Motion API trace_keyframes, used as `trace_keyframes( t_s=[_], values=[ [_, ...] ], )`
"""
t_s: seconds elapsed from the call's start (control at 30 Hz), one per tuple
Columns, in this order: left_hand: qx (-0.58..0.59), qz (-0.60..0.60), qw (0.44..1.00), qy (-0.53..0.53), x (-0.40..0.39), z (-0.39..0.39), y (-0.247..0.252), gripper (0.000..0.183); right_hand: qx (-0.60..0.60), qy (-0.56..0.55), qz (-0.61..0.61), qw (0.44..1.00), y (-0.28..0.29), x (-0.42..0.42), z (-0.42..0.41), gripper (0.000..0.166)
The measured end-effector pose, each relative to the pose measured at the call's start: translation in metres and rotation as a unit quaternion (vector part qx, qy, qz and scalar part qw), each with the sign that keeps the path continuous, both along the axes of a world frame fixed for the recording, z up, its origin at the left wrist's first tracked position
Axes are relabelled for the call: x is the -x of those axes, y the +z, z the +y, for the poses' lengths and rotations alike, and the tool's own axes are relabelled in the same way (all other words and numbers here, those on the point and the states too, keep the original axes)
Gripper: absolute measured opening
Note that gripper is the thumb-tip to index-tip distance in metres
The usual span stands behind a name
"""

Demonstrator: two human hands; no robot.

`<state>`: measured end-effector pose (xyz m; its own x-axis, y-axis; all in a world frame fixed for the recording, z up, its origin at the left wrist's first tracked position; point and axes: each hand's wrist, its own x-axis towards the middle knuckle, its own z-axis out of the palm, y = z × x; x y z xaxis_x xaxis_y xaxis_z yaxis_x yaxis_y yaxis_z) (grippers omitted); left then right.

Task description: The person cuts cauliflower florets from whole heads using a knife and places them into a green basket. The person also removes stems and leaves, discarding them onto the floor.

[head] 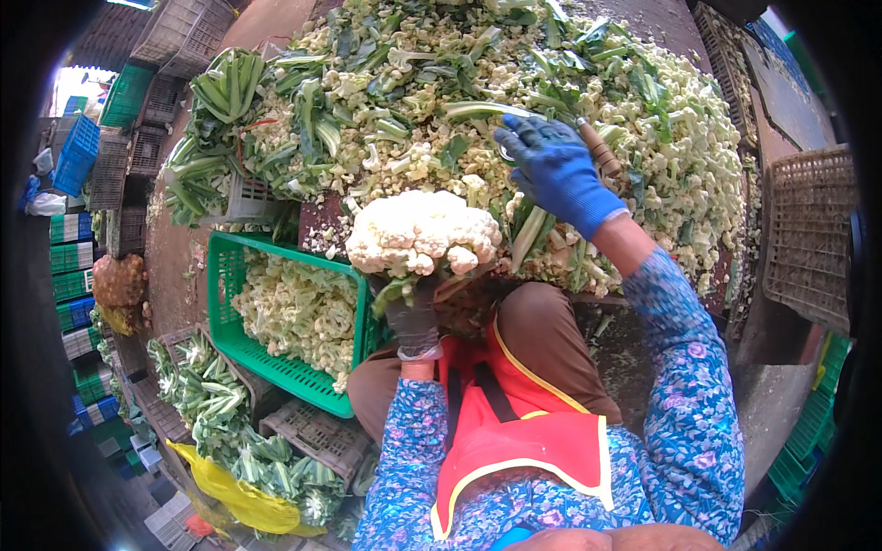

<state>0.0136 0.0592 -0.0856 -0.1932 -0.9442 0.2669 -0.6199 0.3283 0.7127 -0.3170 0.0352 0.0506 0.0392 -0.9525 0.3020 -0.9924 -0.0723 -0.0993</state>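
Note:
A large white cauliflower head [424,233] rests in my left hand [413,317], which wears a dark glove and grips it from below by the stem and leaves. My right hand [551,162], in a blue knitted glove, is over the heap of cauliflower pieces [413,158], back upward and fingers pointing left. Close against its right side is a wooden handle [599,148]; whether the hand grips it is unclear. A bit of shiny metal [506,153] shows by the fingers, and a long pale leaf stalk [489,110] lies just beyond them.
At my left knee a green plastic crate [286,382] holds cut florets [303,310]. Trimmed leaves [213,399], a yellow bag [234,489] and a grey crate [317,430] lie at lower left. A white crate [251,200] with leaves stands front left. Another crate [809,234] stands right.

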Motion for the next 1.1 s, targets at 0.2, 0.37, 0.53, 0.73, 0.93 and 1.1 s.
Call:
trace_keyframes(
  t_s=[0.2,0.37,0.53,0.73,0.93,1.1],
  values=[
    [-0.149,0.224,0.963,0.012,-0.014,-0.051,0.075,0.047,-0.099,0.018,0.006,0.995,-0.023,0.008,-0.031,0.037],
    [-0.206,0.146,0.964,-0.085,-0.042,-0.053,0.093,0.050,0.193,-0.033,-0.282,0.939,-0.005,0.015,-0.034,0.016],
    [-0.187,0.117,0.972,-0.082,-0.054,-0.040,0.066,0.038,-0.084,0.088,-0.681,0.722,0.013,-0.050,-0.004,0.018],
    [-0.271,0.389,0.871,-0.130,-0.046,-0.038,0.063,0.037,0.017,0.133,-0.527,0.840,0.042,-0.108,-0.018,0.024],
    [-0.231,0.298,0.926,-0.016,-0.037,-0.031,0.069,0.051,0.037,0.250,-0.281,0.926,0.044,-0.122,-0.028,0.034],
    [-0.184,0.266,0.946,-0.035,-0.003,-0.034,0.106,0.058,-0.006,0.249,-0.433,0.866,0.041,-0.120,-0.001,0.047]
  ],
)
